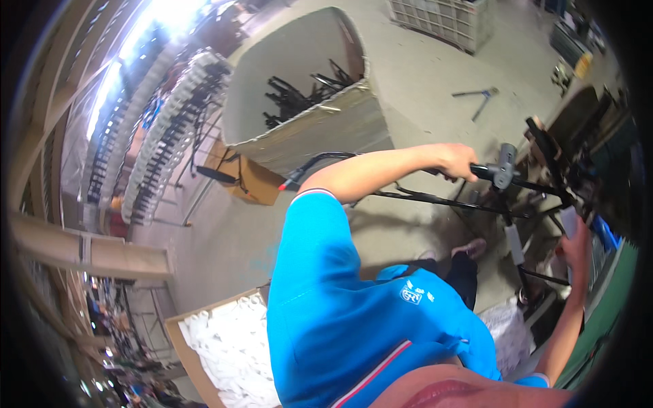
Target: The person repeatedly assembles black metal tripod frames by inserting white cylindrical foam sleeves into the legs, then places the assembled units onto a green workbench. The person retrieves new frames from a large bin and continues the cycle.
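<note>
My left hand point(454, 162) is closed around a black tube, just short of the grey T-shaped connector point(504, 166) at its end. Long black bars point(435, 198) run leftward under my left forearm, and a bent black bar point(306, 170) with a red tip shows beyond the elbow. My right hand point(577, 246) is wrapped around a pale sleeve point(568, 221) on a black tubular frame point(544, 212) at the right. A second pale sleeve point(514, 245) covers another tube of that frame. How the bars and frame join is partly hidden.
A large grey bin point(320, 126) holding black metal parts stands ahead, beside a brown cardboard box point(252, 178). An open box of white pieces point(228, 347) is at lower left. Racks of hanging parts point(173, 129) line the left. A tripod-like tool point(484, 98) lies on the floor.
</note>
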Demonstrator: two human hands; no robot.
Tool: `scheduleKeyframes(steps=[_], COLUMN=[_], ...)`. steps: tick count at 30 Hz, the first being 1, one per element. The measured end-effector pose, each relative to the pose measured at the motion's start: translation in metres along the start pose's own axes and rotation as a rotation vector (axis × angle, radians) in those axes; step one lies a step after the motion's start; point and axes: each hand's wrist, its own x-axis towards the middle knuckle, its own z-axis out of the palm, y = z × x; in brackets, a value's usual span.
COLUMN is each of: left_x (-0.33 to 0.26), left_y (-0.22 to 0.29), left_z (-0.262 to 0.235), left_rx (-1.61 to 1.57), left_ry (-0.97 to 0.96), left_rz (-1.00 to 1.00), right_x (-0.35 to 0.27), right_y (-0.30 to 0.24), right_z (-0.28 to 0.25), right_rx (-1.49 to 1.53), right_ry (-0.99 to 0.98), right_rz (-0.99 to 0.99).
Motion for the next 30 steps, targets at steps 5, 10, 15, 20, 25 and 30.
scheduleKeyframes(steps=[5,10,15,20,25,30], left_x=[-0.026,-0.041,-0.104,-0.168,-0.220,-0.280], left_y=[-0.012,-0.024,0.021,0.086,0.182,0.414], left_z=[0.022,0.017,0.033,0.046,0.081,0.222], left_rx=[0.010,0.112,0.268,0.163,0.091,0.269], left_ry=[0.032,-0.098,0.073,0.096,0.106,0.100], left_rz=[0.084,0.323,0.488,0.401,0.810,1.482], right_x=[-0.027,-0.122,-0.212,-0.318,-0.500,-0.734], right_y=[-0.008,-0.056,-0.101,-0.101,-0.102,-0.112], right_z=[-0.029,-0.088,-0.140,-0.214,-0.304,-0.323], right_rx=[0.087,0.128,-0.136,-0.341,-0.546,-0.894], right_ry=[-0.065,-0.096,-0.030,0.348,0.598,0.767], right_rz=[-0.076,-0.286,-0.111,-0.147,-0.030,0.379])
